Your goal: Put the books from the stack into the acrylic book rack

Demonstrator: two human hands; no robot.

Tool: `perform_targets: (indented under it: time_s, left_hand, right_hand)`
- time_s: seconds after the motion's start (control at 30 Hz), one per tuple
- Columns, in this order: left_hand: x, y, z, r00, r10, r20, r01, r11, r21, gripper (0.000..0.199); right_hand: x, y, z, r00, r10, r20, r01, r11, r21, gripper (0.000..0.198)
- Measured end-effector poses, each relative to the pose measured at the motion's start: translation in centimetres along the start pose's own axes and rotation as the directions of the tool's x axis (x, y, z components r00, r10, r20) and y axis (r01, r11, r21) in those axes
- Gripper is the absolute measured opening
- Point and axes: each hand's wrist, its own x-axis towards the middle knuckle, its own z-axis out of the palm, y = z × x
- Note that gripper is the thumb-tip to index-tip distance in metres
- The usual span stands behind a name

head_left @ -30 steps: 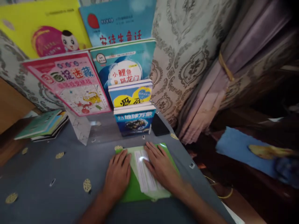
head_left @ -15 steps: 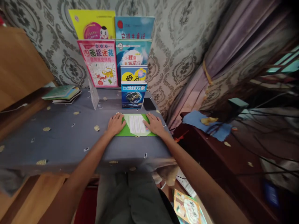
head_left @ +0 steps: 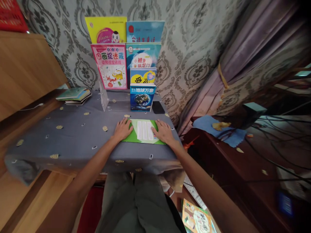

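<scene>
A green book [head_left: 145, 130] with white text panels lies flat on the cloth-covered table. My left hand [head_left: 123, 129] rests on its left side, palm down, fingers stretched forward and thumb pointing inward. Over the right side lies my right hand [head_left: 163, 130], also flat, its thumb reaching toward the text panels. Both hands touch the book without gripping it. Beyond it, a blue book with a globe [head_left: 142, 98] stands at the front of a clear book display rack [head_left: 104, 97].
The rack also holds a pink book [head_left: 110, 66], a yellow book [head_left: 107, 30] and several blue ones. A black phone [head_left: 158, 107] lies right of the rack. Stacked books [head_left: 74, 95] are at the table's back left. Cables and a blue cloth [head_left: 206, 127] lie on the right-hand furniture.
The head view has shifted slightly, moving the rack and table rightward in the picture. Both hands stay flat on the green book, which keeps its place on the table.
</scene>
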Motion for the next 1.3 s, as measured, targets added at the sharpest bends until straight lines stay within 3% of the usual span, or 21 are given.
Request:
perform_targets:
  time_s: [0.47,0.57,0.67,0.77,0.9,1.1,1.3]
  left_hand:
    - [-6.3,1.6,-0.8,0.994,0.107,-0.035,-0.107,0.994,0.008,0.040]
    - [-7.2,1.6,-1.2,0.990,0.129,-0.052,-0.128,0.992,0.005,0.040]
    - [-7.8,1.4,-1.7,0.985,0.164,-0.058,-0.165,0.986,-0.019,0.039]
    - [-8.1,1.1,-2.0,0.976,0.209,-0.058,-0.212,0.976,-0.054,0.038]
    - [-8.2,0.9,-2.1,0.971,0.231,-0.069,-0.236,0.967,-0.095,0.038]
    - [-8.2,0.9,-2.1,0.970,0.220,-0.101,-0.232,0.962,-0.141,0.037]
    - [-8.3,0.6,-2.5,0.978,0.194,-0.074,-0.207,0.949,-0.238,0.035]
  right_hand:
    - [-8.3,-0.8,0.1,0.997,-0.053,-0.057,0.051,0.998,-0.037,0.066]
    - [-10.3,0.3,-0.3,0.992,-0.126,-0.019,0.126,0.992,0.006,0.074]
    - [-12.2,2.5,-0.7,0.959,-0.280,0.044,0.277,0.959,0.069,0.087]
    - [-13.5,4.7,-1.0,0.894,-0.430,0.127,0.414,0.900,0.134,0.112]
    - [-14.2,5.3,-1.3,0.869,-0.466,0.169,0.452,0.885,0.112,0.134]
    - [-14.2,4.5,-1.8,0.887,-0.455,0.086,0.454,0.891,0.026,0.087]
    - [-13.1,4.5,-3.7,0.888,-0.460,-0.020,0.444,0.844,0.300,0.049]
